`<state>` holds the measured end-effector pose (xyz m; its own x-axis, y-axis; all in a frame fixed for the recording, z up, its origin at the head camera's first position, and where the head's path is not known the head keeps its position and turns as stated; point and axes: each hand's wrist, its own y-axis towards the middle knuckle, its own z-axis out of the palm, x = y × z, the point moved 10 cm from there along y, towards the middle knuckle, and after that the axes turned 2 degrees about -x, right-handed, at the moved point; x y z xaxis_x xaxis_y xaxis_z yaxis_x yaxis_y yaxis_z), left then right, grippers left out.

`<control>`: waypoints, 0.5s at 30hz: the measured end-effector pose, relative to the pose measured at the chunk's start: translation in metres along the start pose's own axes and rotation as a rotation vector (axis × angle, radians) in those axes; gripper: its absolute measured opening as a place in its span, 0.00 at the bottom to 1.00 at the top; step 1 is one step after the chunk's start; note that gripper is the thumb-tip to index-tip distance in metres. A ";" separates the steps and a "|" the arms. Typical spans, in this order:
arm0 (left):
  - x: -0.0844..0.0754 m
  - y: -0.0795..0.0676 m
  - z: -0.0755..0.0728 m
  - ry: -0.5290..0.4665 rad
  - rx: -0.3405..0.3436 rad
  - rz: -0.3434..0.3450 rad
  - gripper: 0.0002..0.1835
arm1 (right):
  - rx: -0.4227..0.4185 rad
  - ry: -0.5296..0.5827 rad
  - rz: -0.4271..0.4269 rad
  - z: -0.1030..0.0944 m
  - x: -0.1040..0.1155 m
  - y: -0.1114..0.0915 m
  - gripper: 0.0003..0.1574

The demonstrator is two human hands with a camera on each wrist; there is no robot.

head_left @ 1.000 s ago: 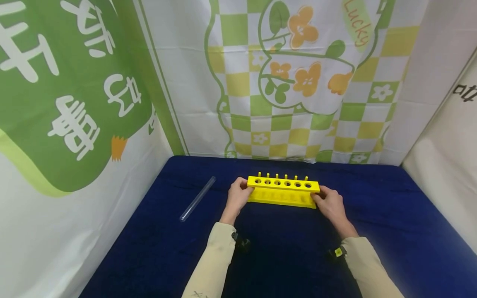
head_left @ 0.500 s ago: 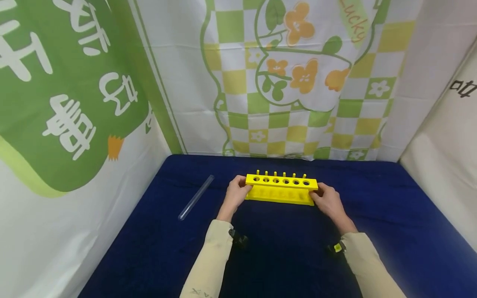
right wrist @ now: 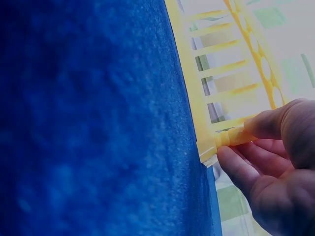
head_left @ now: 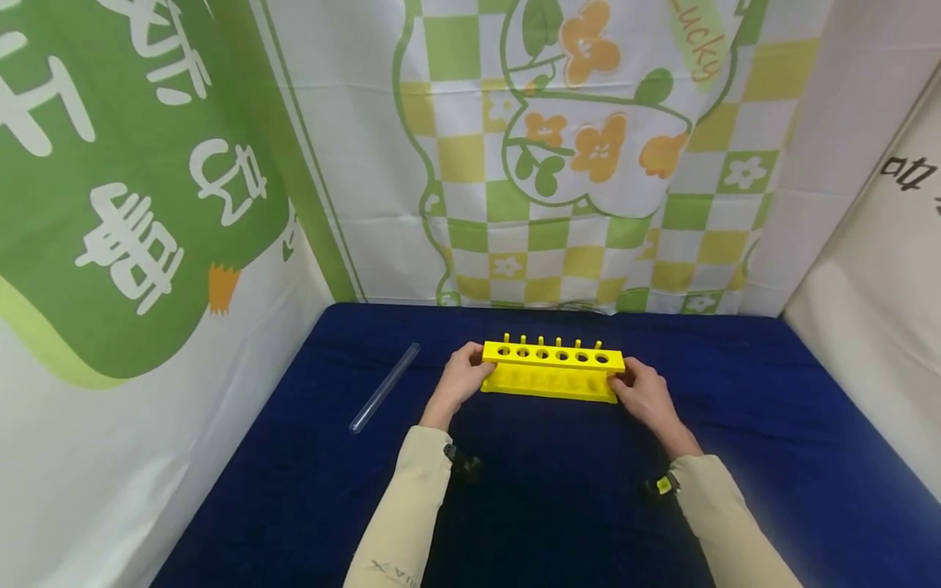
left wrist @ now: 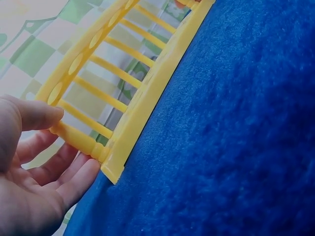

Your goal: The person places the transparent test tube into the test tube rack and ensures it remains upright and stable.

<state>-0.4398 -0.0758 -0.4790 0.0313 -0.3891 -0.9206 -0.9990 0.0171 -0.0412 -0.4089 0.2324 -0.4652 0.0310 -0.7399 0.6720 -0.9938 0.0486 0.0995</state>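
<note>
Bridging both hands [head_left: 461, 377] [head_left: 648, 396], yel. rack [head_left: 551, 380], gripped @ ends.

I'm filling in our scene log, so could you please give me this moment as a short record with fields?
Rack: yellow plastic test-tube rack, upright; six round holes in its top bar, none holding a tube
Left hand: grips the rack's left end post
Right hand: grips the rack's right end post
Loose item: clear, slender test tube, lying to the left of the left hand, untouched
Surface: dark blue, fuzzy cloth
Backdrop: white fabric curtain with green and yellow checks and orange flowers
</note>
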 end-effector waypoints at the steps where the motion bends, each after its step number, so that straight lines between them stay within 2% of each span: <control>1: 0.000 0.000 0.000 0.004 0.003 -0.001 0.16 | 0.000 -0.004 -0.004 0.000 0.001 0.000 0.19; 9: 0.003 0.001 -0.002 0.031 0.029 -0.010 0.16 | 0.027 -0.037 -0.042 0.000 0.004 0.002 0.16; 15: 0.002 -0.001 -0.004 0.068 0.071 0.005 0.18 | 0.031 -0.037 -0.032 0.001 0.003 0.002 0.15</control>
<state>-0.4393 -0.0800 -0.4790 0.0221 -0.4508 -0.8923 -0.9943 0.0834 -0.0667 -0.4110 0.2293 -0.4638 0.0596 -0.7651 0.6411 -0.9952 0.0041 0.0974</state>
